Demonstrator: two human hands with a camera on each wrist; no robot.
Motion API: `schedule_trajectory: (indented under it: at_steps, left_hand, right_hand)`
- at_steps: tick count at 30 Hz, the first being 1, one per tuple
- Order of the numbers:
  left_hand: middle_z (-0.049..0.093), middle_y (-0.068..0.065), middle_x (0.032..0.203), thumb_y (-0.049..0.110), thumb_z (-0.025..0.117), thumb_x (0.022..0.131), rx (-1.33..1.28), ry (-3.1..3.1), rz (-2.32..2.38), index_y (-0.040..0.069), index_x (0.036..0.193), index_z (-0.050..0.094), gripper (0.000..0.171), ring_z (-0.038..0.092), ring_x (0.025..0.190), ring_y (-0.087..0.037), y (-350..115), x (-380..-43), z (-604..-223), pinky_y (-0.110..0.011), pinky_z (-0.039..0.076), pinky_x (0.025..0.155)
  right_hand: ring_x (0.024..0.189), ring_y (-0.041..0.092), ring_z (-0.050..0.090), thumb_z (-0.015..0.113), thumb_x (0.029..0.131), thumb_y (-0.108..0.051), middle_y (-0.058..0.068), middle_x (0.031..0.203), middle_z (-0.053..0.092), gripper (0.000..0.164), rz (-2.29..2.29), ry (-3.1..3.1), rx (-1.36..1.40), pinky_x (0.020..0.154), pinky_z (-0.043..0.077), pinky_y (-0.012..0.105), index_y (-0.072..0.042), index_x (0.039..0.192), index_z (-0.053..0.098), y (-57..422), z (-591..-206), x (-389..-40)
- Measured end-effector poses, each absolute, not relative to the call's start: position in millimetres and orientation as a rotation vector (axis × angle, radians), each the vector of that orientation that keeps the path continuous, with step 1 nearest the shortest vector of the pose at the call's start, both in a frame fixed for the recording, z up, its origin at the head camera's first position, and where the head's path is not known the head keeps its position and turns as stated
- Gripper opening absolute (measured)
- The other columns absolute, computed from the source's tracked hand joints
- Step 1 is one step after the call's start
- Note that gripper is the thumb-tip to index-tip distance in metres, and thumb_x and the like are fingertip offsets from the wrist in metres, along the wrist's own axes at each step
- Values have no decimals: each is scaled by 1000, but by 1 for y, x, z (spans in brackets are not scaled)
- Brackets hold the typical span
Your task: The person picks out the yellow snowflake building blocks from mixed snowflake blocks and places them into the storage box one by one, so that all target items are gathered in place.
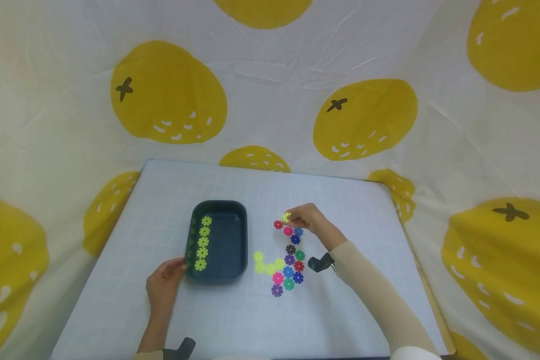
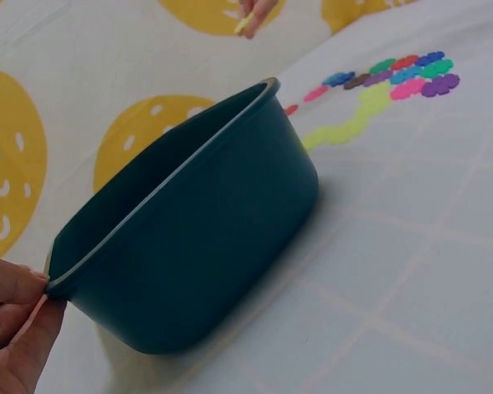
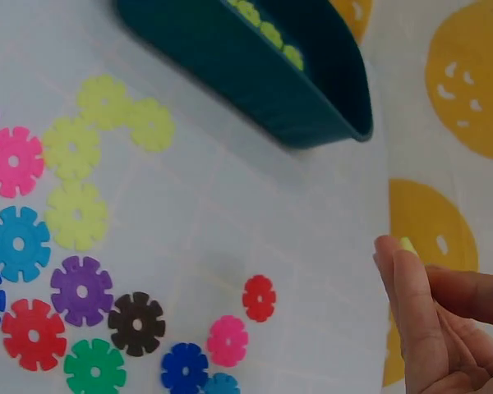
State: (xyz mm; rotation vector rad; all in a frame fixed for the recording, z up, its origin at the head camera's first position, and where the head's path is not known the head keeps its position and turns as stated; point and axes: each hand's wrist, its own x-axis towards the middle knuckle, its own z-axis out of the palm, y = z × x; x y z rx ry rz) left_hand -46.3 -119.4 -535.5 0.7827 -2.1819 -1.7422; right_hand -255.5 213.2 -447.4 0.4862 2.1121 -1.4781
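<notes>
A dark teal plastic tub (image 1: 225, 280) stands on the table, with a row of yellow notched flower discs (image 1: 203, 242) along its left inside. My left hand (image 1: 164, 285) pinches the tub's rim at its near left corner; the left wrist view shows thumb and fingers on the rim (image 2: 59, 283). Above the table, my right hand (image 1: 309, 217) pinches a yellow flower disc (image 1: 286, 217) between its fingertips. In the right wrist view only a sliver of that disc (image 3: 407, 245) shows. Below this hand lie a red disc (image 1: 278, 224) and a pink disc (image 1: 288, 231).
Several yellow discs (image 1: 270, 269) lie right of the tub. Beside them is a cluster of purple, blue, green, pink, red and dark brown discs (image 1: 290, 260). A white cloth with yellow fruit prints (image 1: 270, 100) hangs behind the table (image 1: 351, 310).
</notes>
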Motion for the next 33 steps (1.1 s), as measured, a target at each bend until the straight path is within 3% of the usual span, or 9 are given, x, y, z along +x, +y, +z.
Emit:
schedule_trajectory:
  at_steps: [23, 25, 28, 31, 33]
  left_hand:
    - [70, -19, 119, 5, 72, 89, 831, -2186, -1733, 1, 113, 69, 25, 56, 83, 20, -122, -48, -539, -1, 49, 75]
    - [70, -18, 119, 5, 71, 89, 850, -2198, -1722, 2, 113, 69, 24, 60, 87, 13, -122, -49, -539, -1, 49, 74]
    - [70, -20, 119, 5, 71, 90, 850, -2210, -1717, 2, 114, 68, 25, 69, 98, -10, -122, -48, -538, 0, 48, 73]
    - [68, -22, 120, 4, 70, 90, 825, -2208, -1729, 0, 115, 67, 25, 67, 111, -31, -122, -48, -537, 1, 46, 72]
    - [68, -22, 120, 4, 70, 90, 809, -2203, -1735, 0, 115, 67, 25, 65, 113, -35, -122, -48, -538, 2, 46, 73]
  right_hand:
    - [83, 22, 75, 72, 90, -7, 19, 109, 70, 28, -1467, 2067, 395, 74, 60, 24, 1, 116, 67, 153, -406, -295]
    - [83, 22, 75, 72, 90, -8, 18, 108, 71, 27, -1462, 2065, 378, 75, 60, 25, 1, 115, 67, 143, -405, -297]
    - [82, 22, 75, 73, 90, -9, 18, 106, 71, 28, -1449, 2068, 357, 77, 59, 25, 1, 115, 67, 128, -405, -298]
    - [80, 22, 75, 73, 90, -9, 17, 104, 72, 28, -1431, 2086, 333, 74, 59, 24, 1, 115, 66, 115, -407, -298]
    - [79, 22, 75, 73, 90, -8, 18, 103, 72, 28, -1426, 2096, 317, 72, 59, 23, 2, 115, 66, 107, -409, -297]
